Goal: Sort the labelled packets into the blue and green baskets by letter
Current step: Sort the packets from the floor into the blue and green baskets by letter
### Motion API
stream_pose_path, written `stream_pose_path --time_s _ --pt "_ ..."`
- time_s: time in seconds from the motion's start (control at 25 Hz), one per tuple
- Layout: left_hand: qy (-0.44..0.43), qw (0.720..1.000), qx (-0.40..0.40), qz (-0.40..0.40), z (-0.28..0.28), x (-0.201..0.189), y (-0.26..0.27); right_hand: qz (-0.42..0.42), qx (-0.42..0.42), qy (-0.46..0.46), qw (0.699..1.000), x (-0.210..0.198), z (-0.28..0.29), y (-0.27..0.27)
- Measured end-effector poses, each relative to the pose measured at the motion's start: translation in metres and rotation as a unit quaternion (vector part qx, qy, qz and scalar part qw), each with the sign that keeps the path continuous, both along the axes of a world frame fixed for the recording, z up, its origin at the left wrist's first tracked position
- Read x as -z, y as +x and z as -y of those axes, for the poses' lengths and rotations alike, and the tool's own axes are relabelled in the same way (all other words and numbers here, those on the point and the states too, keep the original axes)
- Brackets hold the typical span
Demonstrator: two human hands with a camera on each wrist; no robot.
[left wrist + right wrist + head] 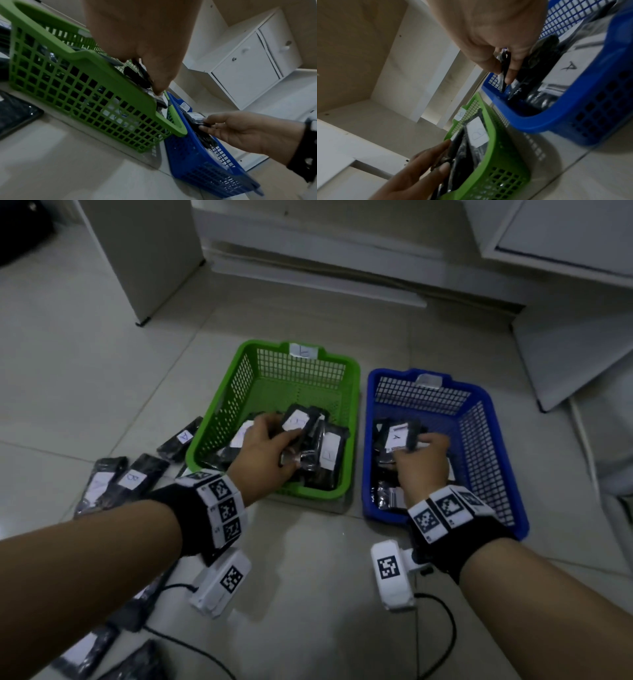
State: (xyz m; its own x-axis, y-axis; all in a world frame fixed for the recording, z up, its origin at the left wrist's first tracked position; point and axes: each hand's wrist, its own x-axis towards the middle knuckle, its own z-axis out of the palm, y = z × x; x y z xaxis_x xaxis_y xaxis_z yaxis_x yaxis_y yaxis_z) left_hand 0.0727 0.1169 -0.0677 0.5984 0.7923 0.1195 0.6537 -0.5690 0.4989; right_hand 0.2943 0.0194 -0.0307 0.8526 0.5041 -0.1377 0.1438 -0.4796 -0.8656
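Your left hand (265, 453) reaches over the near rim of the green basket (219, 419) and pinches a black packet (297, 421) between thumb and fingers; its white label shows a letter that reads as B in the right wrist view. That packet hangs just above the other black packets (327, 453) piled in the near half of the green basket, each with a white label. Your right hand (423, 463) is inside the blue basket (486, 440), thumb and fingers pinching the edge of a black packet labelled A (397, 436), which sits over more packets at the near-left part of that basket. The 2 baskets stand side by side on the tiled floor (102, 371), green to the left, blue to the right, almost touching. Each carries a small white tag (303, 350) on its far rim. Left of the green basket, unsorted packets (132, 477) lie on the floor, one marked A and one marked B. White cabinets (565, 231) stand beyond the baskets.
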Motion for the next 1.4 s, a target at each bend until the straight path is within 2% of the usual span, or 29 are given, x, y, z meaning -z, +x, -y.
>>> stream_pose_path --time_s 0.16,0.24,0.32,0.44,0.56,0.68,0.8,0.88,0.96,1.16,1.28,1.4 --pt "-0.019 0.994 0.064 -0.083 -0.008 -0.006 0.0 0.102 -0.074 -0.062 0.99 0.005 0.004 0.005" --pt "-0.019 0.992 0.098 -0.076 -0.01 -0.018 -0.012 0.13 -0.097 -0.091 0.983 0.005 0.006 -0.01" --pt "-0.029 0.994 0.103 -0.034 -0.004 -0.024 -0.04 0.164 -0.127 -0.088 0.974 0.004 0.012 -0.04" --pt "-0.05 0.997 0.052 0.022 0.023 -0.024 -0.095 0.196 -0.239 -0.047 0.95 0.008 0.023 -0.095" --pt "-0.086 0.996 -0.015 0.031 0.057 -0.017 -0.16 0.172 -0.372 -0.028 0.912 0.021 0.031 -0.157" --pt "-0.09 0.993 -0.077 -0.029 0.077 -0.005 -0.22 0.109 -0.478 -0.06 0.869 0.041 0.036 -0.216" --pt "-0.139 0.964 -0.212 -0.083 0.093 0.008 -0.265 0.085 -0.552 -0.099 0.824 0.054 0.034 -0.265" --pt "-0.179 0.94 -0.275 -0.096 0.102 0.018 -0.286 0.086 -0.556 -0.129 0.816 0.06 0.031 -0.29" --pt "-0.216 0.928 -0.29 -0.088 0.107 0.027 -0.297 0.104 -0.536 -0.164 0.822 0.067 0.027 -0.307" --pt "-0.209 0.935 -0.266 -0.106 0.112 0.045 -0.302 0.164 -0.504 -0.213 0.821 0.077 0.019 -0.328" --pt "-0.23 0.928 -0.284 -0.079 0.112 0.049 -0.307 0.07 -0.515 -0.224 0.825 0.076 0.013 -0.333" --pt "-0.284 0.901 -0.322 -0.06 0.105 0.042 -0.311 -0.039 -0.508 -0.178 0.842 0.072 0.007 -0.332"
